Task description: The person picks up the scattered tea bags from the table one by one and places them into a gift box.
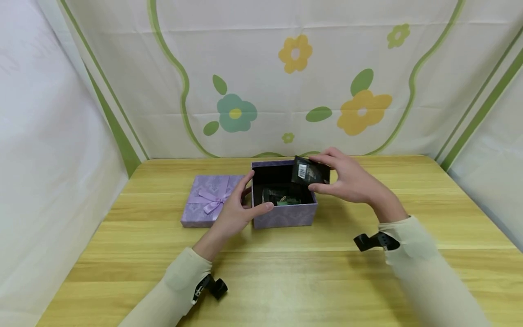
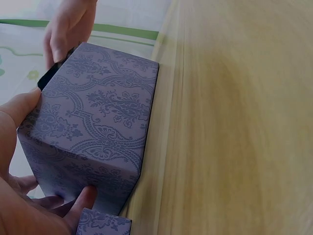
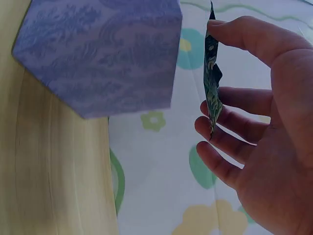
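A purple patterned gift box (image 1: 286, 217) with a black inside stands uncovered on the table. My left hand (image 1: 234, 211) holds its left end, with the thumb at the near rim and the other fingers along the side. Over the box's right rim, my right hand (image 1: 353, 179) pinches a flat black packet (image 1: 311, 171) with a white barcode label. Edge-on in the right wrist view, the thin packet (image 3: 211, 93) sits between thumb and fingers. More dark packets (image 1: 278, 196), one with green print, lie inside the box; their lower parts are hidden.
The purple lid (image 1: 195, 211) with a ribbon bow (image 1: 213, 202) lies left of the box, partly behind my left hand. A flowered white curtain (image 1: 261, 81) hangs behind the wooden table (image 1: 286, 272). White cloth also hangs on both sides.
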A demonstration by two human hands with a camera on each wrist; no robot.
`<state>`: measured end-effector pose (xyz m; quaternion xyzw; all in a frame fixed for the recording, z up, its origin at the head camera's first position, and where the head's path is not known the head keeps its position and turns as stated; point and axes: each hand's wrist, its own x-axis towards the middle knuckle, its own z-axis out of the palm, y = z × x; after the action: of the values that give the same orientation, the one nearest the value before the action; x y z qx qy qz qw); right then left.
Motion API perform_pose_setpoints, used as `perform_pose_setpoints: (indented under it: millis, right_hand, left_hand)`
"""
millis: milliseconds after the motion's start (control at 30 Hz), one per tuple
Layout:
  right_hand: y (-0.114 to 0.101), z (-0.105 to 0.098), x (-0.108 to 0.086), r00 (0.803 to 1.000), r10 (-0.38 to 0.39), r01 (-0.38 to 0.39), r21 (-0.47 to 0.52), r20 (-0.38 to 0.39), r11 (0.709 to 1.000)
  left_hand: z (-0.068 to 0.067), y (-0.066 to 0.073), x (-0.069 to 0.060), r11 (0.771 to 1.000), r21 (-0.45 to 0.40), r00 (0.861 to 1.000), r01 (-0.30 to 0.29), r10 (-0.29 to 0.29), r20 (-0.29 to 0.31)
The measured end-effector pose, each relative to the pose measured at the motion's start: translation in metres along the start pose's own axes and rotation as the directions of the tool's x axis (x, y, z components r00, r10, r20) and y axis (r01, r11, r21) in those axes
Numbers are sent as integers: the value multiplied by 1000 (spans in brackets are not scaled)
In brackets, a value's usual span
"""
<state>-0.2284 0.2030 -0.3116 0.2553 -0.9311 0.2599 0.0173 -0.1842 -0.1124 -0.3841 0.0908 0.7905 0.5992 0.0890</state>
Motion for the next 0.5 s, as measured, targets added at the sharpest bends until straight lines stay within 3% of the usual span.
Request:
perform_pose_setpoints:
  millis: [333,500]
  right_hand:
    - [-16,26,28,990,-61,65,-24,127,998]
    - [-19,37,33,986,-99,106,-46,132,993]
  left_hand:
    - [0,-3,1,1000,-10,1000,3,-3,6]
    - [0,-1,1,1000,-9,1000,6,-6,3]
